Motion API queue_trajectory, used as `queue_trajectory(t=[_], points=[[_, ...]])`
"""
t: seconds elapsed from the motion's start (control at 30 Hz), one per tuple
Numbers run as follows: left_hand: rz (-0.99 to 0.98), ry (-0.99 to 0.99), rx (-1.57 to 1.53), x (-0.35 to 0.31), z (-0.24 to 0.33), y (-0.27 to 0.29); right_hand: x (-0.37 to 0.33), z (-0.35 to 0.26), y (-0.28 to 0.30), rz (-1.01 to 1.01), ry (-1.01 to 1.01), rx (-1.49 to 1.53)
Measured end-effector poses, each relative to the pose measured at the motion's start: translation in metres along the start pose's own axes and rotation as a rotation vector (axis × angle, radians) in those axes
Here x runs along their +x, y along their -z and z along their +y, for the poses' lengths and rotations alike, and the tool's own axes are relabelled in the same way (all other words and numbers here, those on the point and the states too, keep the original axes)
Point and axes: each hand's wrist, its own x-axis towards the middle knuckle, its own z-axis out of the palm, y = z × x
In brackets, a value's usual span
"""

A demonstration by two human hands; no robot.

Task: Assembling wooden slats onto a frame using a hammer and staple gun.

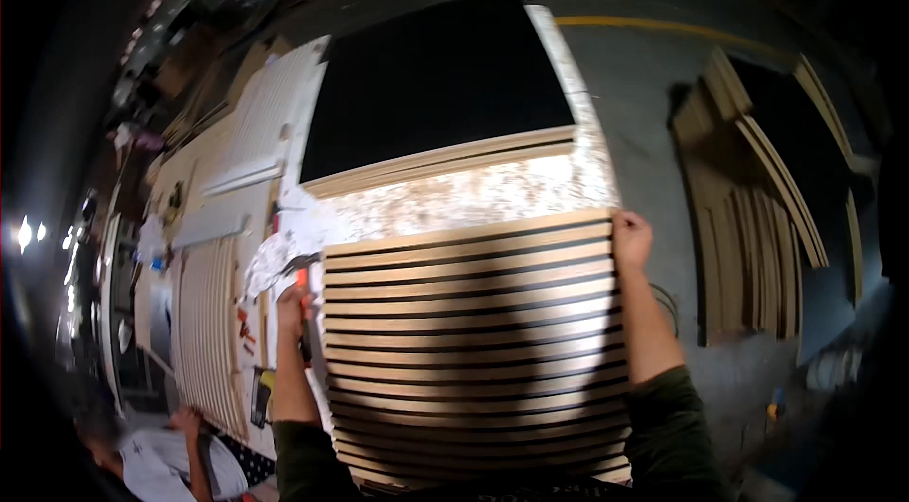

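Observation:
In front of me lies a slatted wood panel (473, 313), pale strips over black backing. My right hand (632, 242) is closed at its far right corner, fingers against the edge. Beside the far left corner, my left hand (292, 308) is wrapped round a hammer (303, 277) with an orange-red handle and a dark head. Beyond the panel, a stack of black-faced boards (436, 80) with pale wood edges rests on the white, worn tabletop (454, 191).
On the left table are more slatted panels (206, 322), a crumpled white cloth (275, 256) and orange-handled tools (244, 331). Another person (170, 464) works at lower left. Stacked boards (757, 256) stand to the right, across a grey floor (630, 114) with a yellow line.

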Motion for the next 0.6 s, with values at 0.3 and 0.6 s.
queue_trajectory(t=[0.3, 0.6], points=[[0.004, -0.004, 0.130, -0.118, 0.017, -0.044, 0.004, 0.002, 0.050, -0.608, -0.083, 0.233], [-0.451, -0.009, 0.307, -0.298, 0.038, -0.207, -0.227, 0.056, 0.213, -0.503, 0.052, 0.121]])
